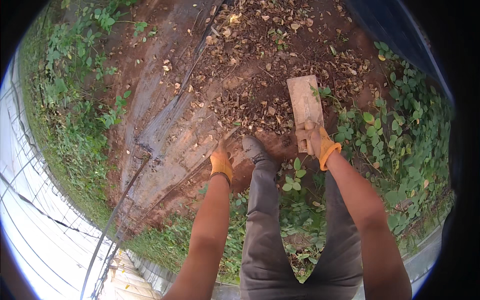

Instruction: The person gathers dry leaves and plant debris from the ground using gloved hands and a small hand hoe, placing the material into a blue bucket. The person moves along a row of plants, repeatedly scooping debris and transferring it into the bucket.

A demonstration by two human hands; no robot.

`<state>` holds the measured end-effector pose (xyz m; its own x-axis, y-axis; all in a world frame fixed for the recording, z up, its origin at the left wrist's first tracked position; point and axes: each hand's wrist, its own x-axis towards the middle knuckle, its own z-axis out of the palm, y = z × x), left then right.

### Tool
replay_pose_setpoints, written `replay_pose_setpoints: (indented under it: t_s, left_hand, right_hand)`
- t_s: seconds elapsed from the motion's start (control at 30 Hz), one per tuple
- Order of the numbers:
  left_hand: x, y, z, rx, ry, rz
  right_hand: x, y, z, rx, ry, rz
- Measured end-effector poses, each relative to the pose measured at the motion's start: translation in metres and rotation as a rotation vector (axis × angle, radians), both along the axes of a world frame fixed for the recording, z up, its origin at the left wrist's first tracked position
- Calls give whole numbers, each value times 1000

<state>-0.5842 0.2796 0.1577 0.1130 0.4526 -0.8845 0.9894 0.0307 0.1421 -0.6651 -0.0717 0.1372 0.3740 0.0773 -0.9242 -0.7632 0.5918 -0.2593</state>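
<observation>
My right hand (315, 139), in a soiled orange knit work glove, grips the handle of a flat rectangular plastering trowel (304, 98). Dried dirt coats the trowel's blade, which points away from me over the leaf litter. At the edge of a dirt-covered plastic ground sheet (176, 148) is my left hand (222, 161), gloved the same way. Its fingers point down and away, beside a thin pale strip (231, 132) that runs on from the fingertips. Whether the fingers pinch the sheet's edge or only touch it, I cannot tell.
Dry leaves (258, 101) lie over reddish soil ahead. My shoe (255, 148) stands between my hands. Leafy vines (390, 138) crowd the right, with dark sheeting (393, 33) above them. Green plants (75, 97) line the left, near a thin dark pole (122, 200).
</observation>
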Motion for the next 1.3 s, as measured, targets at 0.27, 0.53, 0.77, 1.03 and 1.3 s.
replay_pose_setpoints:
  t_s: [0.27,0.53,0.77,1.03,1.3]
  left_hand:
    - [-31,56,-56,72,-18,-15]
    - [-40,67,-107,220,-20,-26]
    - [-61,105,-203,579,-351,-346]
    - [-51,96,-262,737,-399,-497]
    - [-37,-38,-277,578,-743,-727]
  right_hand:
    - [-20,-51,-48,-661,338,-320]
    - [8,-254,-130,-1018,796,54]
    - [6,-321,-228,-1162,638,1188]
    - [-40,-282,-254,-1351,323,2103]
    - [-39,-186,-267,-1358,18,2512]
